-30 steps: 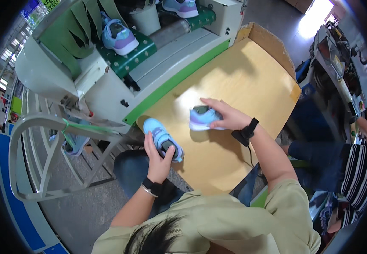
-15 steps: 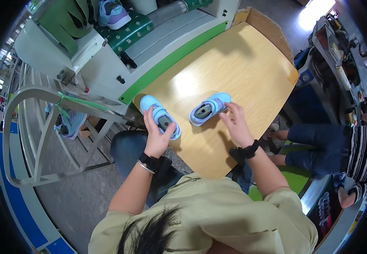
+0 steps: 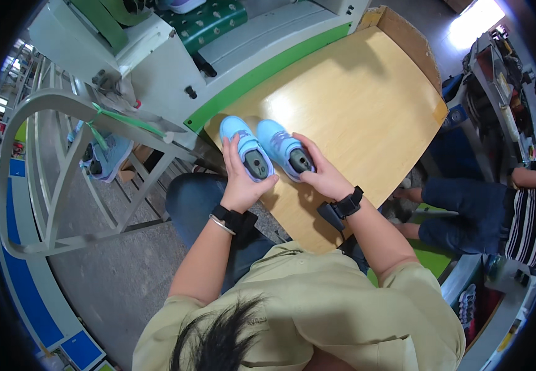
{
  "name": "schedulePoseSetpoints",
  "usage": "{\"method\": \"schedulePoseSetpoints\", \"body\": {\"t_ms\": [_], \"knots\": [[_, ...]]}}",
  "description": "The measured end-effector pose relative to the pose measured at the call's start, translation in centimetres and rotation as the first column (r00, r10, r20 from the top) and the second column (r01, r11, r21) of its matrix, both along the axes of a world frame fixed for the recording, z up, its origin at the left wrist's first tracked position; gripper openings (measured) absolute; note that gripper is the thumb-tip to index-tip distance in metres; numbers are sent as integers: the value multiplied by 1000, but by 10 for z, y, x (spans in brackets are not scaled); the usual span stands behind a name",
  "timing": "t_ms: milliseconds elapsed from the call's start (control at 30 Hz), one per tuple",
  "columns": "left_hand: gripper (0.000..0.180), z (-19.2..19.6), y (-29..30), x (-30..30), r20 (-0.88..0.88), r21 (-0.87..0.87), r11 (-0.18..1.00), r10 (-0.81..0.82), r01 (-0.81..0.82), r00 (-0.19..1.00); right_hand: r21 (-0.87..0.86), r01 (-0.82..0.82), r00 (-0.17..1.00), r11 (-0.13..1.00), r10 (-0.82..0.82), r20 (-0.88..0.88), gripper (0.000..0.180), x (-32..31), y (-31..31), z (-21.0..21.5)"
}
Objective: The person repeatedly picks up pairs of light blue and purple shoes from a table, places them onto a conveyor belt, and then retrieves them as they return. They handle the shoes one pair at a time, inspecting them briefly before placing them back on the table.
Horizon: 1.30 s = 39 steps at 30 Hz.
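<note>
Two small light blue shoes lie side by side at the near left corner of a wooden table (image 3: pixel 354 105), toes pointing away from me. My left hand (image 3: pixel 240 179) grips the heel of the left shoe (image 3: pixel 243 145). My right hand (image 3: pixel 320 176) holds the heel of the right shoe (image 3: pixel 280 145). Both shoes rest on the tabletop and nearly touch each other. I wear a dark band on each wrist.
A white and green machine (image 3: pixel 249 55) with a conveyor runs along the table's far left side. A grey metal frame (image 3: pixel 70 154) stands to my left, with another shoe (image 3: pixel 110 154) under it. A seated person (image 3: pixel 490 210) is at the right.
My right hand has turned the right shoe and brought it in next to the left one. My left hand set its shoe down on the table corner.
</note>
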<state>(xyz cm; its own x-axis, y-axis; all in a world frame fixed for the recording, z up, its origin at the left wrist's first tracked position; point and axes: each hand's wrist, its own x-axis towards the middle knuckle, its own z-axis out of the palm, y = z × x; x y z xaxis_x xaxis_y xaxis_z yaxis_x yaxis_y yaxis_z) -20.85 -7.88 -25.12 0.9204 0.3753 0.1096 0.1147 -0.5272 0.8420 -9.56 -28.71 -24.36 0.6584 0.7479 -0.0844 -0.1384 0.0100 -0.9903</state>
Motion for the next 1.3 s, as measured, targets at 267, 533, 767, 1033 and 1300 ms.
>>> {"method": "schedulePoseSetpoints", "body": {"t_ms": [267, 533, 767, 1033, 1300], "knots": [[125, 0, 0, -1, -1, 17, 1000, 5, -5, 1000, -30, 69, 993, 997, -66, 95, 90, -22, -4, -12], [126, -2, 2, 0, -2, 1, 1000, 4, -4, 1000, -125, 116, 963, 985, -81, 256, 95, -20, 0, -25], [125, 0, 5, -3, 20, 23, 1000, -2, 1, 1000, -252, 7, 952, 968, 71, 299, 83, -29, -35, 1], [140, 10, 2, -10, 3, -14, 999, -48, 48, 999, -519, -338, 865, 785, 477, 157, 75, -48, -100, 59], [134, 8, -2, 4, -3, 107, 994, 32, -31, 999, -521, -482, 813, 704, 581, 33, 97, -53, -105, 73]]}}
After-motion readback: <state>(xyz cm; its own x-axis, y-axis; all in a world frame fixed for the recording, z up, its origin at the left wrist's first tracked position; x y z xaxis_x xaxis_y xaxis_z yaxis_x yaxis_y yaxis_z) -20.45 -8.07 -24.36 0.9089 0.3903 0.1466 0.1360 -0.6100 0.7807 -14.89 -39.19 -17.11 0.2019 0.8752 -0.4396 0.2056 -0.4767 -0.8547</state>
